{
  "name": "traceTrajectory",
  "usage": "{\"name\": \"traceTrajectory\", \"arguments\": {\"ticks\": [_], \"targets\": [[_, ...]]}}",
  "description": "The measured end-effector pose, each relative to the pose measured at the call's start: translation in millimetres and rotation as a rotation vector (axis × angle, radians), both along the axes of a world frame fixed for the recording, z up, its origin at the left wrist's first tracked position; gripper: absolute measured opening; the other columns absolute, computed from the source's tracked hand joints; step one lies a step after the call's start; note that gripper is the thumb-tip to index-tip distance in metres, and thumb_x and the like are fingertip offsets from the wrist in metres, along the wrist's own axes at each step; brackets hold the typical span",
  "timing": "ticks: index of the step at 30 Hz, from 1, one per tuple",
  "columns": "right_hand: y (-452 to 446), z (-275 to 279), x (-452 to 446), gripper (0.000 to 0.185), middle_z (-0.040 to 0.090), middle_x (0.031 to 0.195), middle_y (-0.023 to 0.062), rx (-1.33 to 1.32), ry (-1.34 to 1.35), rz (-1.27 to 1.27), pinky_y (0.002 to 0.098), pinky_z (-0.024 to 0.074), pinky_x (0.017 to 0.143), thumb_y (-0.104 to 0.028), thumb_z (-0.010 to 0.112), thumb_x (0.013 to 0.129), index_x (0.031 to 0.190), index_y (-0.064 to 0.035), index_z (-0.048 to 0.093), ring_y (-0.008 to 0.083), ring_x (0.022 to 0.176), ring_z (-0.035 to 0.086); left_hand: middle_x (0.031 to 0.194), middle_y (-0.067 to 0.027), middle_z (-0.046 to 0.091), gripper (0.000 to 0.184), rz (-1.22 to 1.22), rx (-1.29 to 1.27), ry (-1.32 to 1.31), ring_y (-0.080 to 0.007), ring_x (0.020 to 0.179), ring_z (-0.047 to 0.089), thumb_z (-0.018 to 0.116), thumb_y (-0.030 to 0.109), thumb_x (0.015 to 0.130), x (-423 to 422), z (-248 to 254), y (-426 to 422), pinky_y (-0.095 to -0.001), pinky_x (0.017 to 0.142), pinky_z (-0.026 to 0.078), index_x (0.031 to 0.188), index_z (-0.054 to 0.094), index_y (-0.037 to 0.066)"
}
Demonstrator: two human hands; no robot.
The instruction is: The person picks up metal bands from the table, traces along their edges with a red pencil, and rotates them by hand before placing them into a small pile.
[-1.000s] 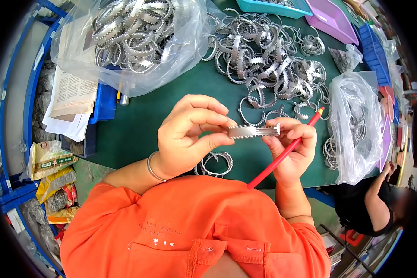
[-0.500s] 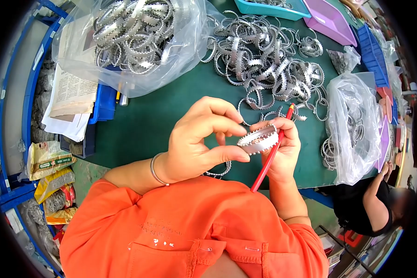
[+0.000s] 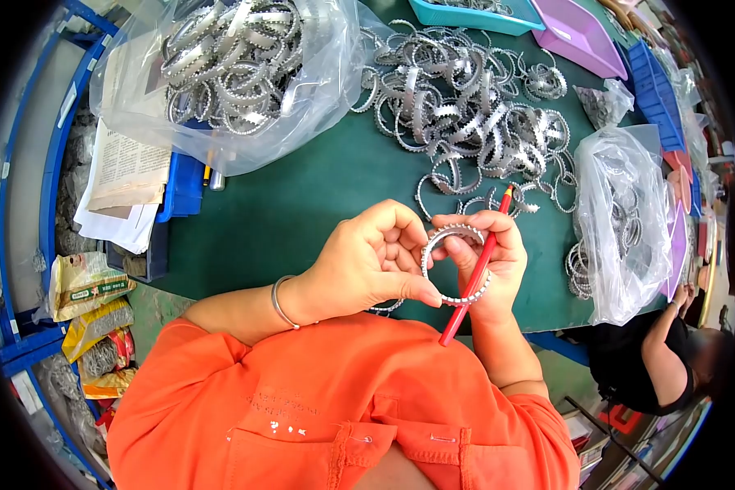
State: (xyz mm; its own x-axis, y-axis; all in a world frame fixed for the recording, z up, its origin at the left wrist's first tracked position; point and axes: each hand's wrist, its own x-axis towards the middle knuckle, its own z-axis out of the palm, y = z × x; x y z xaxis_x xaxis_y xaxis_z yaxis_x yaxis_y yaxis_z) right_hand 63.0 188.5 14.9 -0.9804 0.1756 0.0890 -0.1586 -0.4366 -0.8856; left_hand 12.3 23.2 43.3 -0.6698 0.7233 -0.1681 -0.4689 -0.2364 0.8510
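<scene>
A toothed metal ring is held up between my two hands, its round opening facing me. My left hand pinches its left side between thumb and fingers. The right side of the ring is gripped by my right hand, which also holds a red pencil slanting down behind the ring. Beyond my hands lies a heap of similar metal rings on the green table. Part of another ring shows below my left wrist.
A clear bag of rings stands at the upper left, near papers and a blue bin. Another clear bag lies at right. Teal and purple trays sit at the top. A person is at lower right.
The ring has turned from edge-on to facing me. My right hand, with the pencil, has shifted left, and my left hand has moved right and lower.
</scene>
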Motion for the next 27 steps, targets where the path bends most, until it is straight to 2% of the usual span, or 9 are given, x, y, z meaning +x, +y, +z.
{"name": "traceTrajectory", "arguments": {"ticks": [8,14,16,17,19,20,22,24,27], "targets": [[1,-1,1,0.017,0.06,0.098,0.0217,0.08,-0.054,0.014,0.0244,0.051,0.064,0.002,0.054,0.083,0.1,0.0014,0.049,0.0174,0.08,0.061,0.086,-0.0147,0.056,0.044,0.042,-0.016,0.025,-0.018,0.073,0.062,0.07,-0.01,0.065,0,-3,-3,-0.0273,0.064,0.054,0.097,0.041,-0.002],[2,-2,3,0.017,0.061,0.096,0.0194,0.143,-0.028,0.012,0.0244,0.0504,0.065,0.001,0.054,0.084,0.1,0.0015,0.05,0.0171,0.081,0.061,0.085,-0.0149,0.057,0.042,0.042,-0.036,0.025,-0.0154,0.072,0.061,0.07,-0.01,0.065,-1,-3,-4,-0.0249,0.062,0.053,0.096,0.043,-0.002],[3,-2,4,0.016,0.061,0.095,0.0186,0.174,-0.033,0.002,0.025,0.0503,0.067,0.001,0.053,0.084,0.099,0.0017,0.05,0.0173,0.082,0.061,0.082,-0.0151,0.058,0.03,0.006,-0.019,0.057,-0.0145,0.067,0.061,0.066,-0.001,0.074,-2,-5,-4,-0.0243,0.059,0.052,0.093,0.043,-0.001],[4,-2,4,0.015,0.061,0.093,0.0178,0.206,-0.038,-0.005,0.0257,0.0502,0.069,0.001,0.053,0.084,0.099,0.0019,0.05,0.0175,0.083,0.061,0.082,-0.0151,0.058,0.03,0.004,-0.02,0.055,-0.0145,0.067,0.061,0.066,-0.001,0.074,-4,-4,-4,-0.0243,0.059,0.052,0.093,0.043,-0.001],[0,-3,2,0.014,0.062,0.093,0.0172,0.192,-0.005,-0.024,0.0263,0.0499,0.071,0.001,0.053,0.084,0.097,0.002,0.05,0.0179,0.083,0.061,0.079,-0.0151,0.06,0.017,-0.037,-0.046,-0.171,-0.014,0.06,0.061,0.058,0.009,0.083,-8,-2,-4,-0.0237,0.055,0.052,0.09,0.044,0.0],[-1,-4,1,0.012,0.062,0.092,0.0165,0.18,0.03,-0.04,0.027,0.0495,0.073,0.001,0.053,0.084,0.096,0.0022,0.05,0.0182,0.084,0.061,0.079,-0.0151,0.06,0.017,-0.038,-0.046,-0.173,-0.014,0.06,0.061,0.058,0.009,0.083,-8,-4,-3,-0.0237,0.055,0.052,0.09,0.044,0.0],[-1,-2,0,0.009,0.062,0.092,0.0163,0.209,0.027,-0.038,0.028,0.049,0.075,0.002,0.053,0.084,0.093,0.0023,0.05,0.0181,0.085,0.061,0.077,-0.0147,0.061,0.014,-0.046,-0.062,-0.272,-0.014,0.056,0.06,0.049,0.014,0.089,-8,-10,0,-0.0232,0.052,0.051,0.086,0.044,0.002],[-2,-3,0,0.009,0.062,0.092,0.0155,0.266,0.015,-0.023,0.0274,0.0486,0.075,0.002,0.053,0.084,0.093,0.0024,0.051,0.0166,0.085,0.06,0.079,-0.015,0.061,0.011,-0.052,-0.031,-0.35,-0.014,0.057,0.06,0.05,0.011,0.088,-8,-15,-1,-0.0226,0.053,0.052,0.088,0.045,0.001],[0,-2,-1,0.014,0.062,0.094,0.0147,0.333,-0.007,-0.001,0.0262,0.0476,0.075,0.0,0.052,0.085,0.099,0.0032,0.051,0.0157,0.086,0.059,0.081,-0.0132,0.06,0.019,-0.092,0.053,-0.491,-0.0155,0.066,0.063,0.054,0.014,0.087,-11,-20,-3,-0.0229,0.056,0.053,0.096,0.048,-0.001]]}}
